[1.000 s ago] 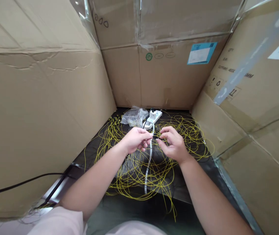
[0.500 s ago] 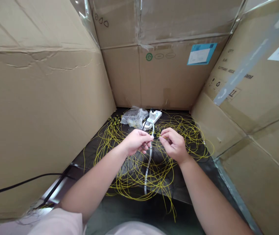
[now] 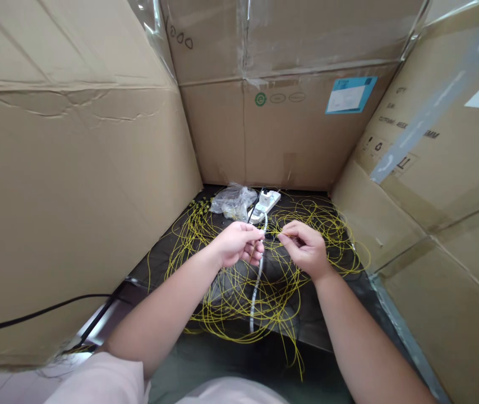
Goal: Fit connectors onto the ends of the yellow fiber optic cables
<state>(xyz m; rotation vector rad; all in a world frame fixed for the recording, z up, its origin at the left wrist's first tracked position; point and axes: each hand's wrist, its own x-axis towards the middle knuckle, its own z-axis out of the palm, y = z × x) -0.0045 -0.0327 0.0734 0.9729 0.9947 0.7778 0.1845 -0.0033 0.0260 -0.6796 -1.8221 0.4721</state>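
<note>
My left hand (image 3: 239, 245) is closed in a pinch, thumb on forefinger, over the dark work surface. What it holds is too small to make out. Facing it a short gap away, my right hand (image 3: 305, 247) is also pinched, and a thin yellow cable seems to run through its fingers. Beneath both hands spreads a loose tangle of yellow cables (image 3: 239, 336), with several loops hanging over the front edge. A white cord (image 3: 255, 297) passes behind my left fingertips up to a white power strip (image 3: 270, 203), which has a plug in it.
A crumpled clear plastic bag (image 3: 233, 201) lies left of the power strip. Tall cardboard boxes close in the surface: one at left (image 3: 75, 185), one behind (image 3: 273, 140), others at right (image 3: 454, 235). A black cable (image 3: 41, 311) crosses the lower left.
My hands have moved slightly apart, the right one shifting a little to the right. Both stay pinched. The whole view has shifted slightly.
</note>
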